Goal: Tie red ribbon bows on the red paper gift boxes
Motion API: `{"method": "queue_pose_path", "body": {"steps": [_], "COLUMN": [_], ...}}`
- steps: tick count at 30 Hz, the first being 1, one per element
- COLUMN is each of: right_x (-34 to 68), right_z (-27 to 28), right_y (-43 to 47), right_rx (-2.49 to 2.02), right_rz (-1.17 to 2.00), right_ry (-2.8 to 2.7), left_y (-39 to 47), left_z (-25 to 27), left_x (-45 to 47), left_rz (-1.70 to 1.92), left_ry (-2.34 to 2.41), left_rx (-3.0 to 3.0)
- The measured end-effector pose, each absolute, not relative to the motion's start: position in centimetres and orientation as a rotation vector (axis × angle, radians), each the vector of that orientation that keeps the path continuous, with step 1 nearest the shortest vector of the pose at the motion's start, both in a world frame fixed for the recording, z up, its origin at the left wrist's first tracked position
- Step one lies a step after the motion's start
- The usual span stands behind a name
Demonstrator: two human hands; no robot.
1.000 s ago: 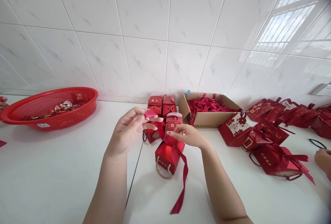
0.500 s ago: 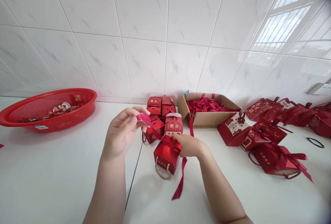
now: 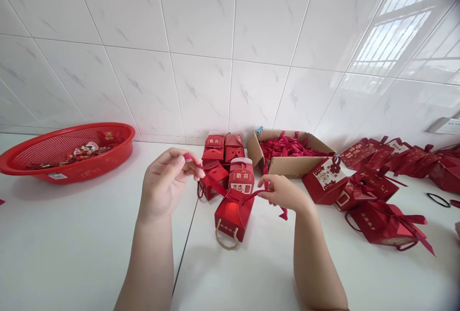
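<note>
A small red gift box (image 3: pixel 233 215) with a twisted rope handle (image 3: pixel 226 244) stands on the white table in front of me. A red ribbon (image 3: pixel 214 184) crosses over its top. To the upper left of the box, my left hand (image 3: pixel 168 177) pinches one end of the ribbon. On the other side my right hand (image 3: pixel 282 193) grips the ribbon's other part, and a loose tail hangs below its fingers. The ribbon runs fairly taut between both hands, meeting at the top of the box.
Several red boxes (image 3: pixel 213 181) stand just behind. A cardboard box (image 3: pixel 293 167) of red ribbons sits against the tiled wall. At left is a red plastic basket (image 3: pixel 118 150) with small wrapped items. Ribbon-tied boxes (image 3: pixel 383 222) and a black ring (image 3: pixel 437 200) lie at right.
My right hand has moved off the box top to the right, drawing its ribbon part outward; the tail that hung in front is now at right. My left hand has shifted slightly left.
</note>
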State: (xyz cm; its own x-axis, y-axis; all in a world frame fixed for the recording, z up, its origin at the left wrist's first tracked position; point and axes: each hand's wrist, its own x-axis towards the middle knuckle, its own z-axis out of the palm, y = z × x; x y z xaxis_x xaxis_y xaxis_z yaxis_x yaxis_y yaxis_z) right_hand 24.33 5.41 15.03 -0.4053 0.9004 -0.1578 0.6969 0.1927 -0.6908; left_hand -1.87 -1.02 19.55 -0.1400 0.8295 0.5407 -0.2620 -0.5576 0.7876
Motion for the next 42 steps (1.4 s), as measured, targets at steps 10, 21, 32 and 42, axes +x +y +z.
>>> {"method": "queue_pose_path", "body": {"steps": [10,21,32,42], "right_x": [24.9,25.4,24.7,25.1], "right_z": [16.9,16.2,16.4,16.6], "right_y": [4.3,4.5,4.6,3.7], "right_rx": [-0.923,-0.561,-0.731,-0.607], "right_rz": [1.331,1.402,1.048,1.025], "right_ry": [-1.803,-1.71,-1.51,-1.44], "left_y": [-1.1,-1.2,-0.9,-1.1], "left_z": [19.7,19.4,19.7,19.4], "left_x": [-1.6,-1.3,-0.1,-0.4], "left_rz": [1.961,2.057,2.384,2.494], "left_ry": [0.738,0.83,0.846,0.838], "left_rx": [1.247,1.338,1.148,1.168]}}
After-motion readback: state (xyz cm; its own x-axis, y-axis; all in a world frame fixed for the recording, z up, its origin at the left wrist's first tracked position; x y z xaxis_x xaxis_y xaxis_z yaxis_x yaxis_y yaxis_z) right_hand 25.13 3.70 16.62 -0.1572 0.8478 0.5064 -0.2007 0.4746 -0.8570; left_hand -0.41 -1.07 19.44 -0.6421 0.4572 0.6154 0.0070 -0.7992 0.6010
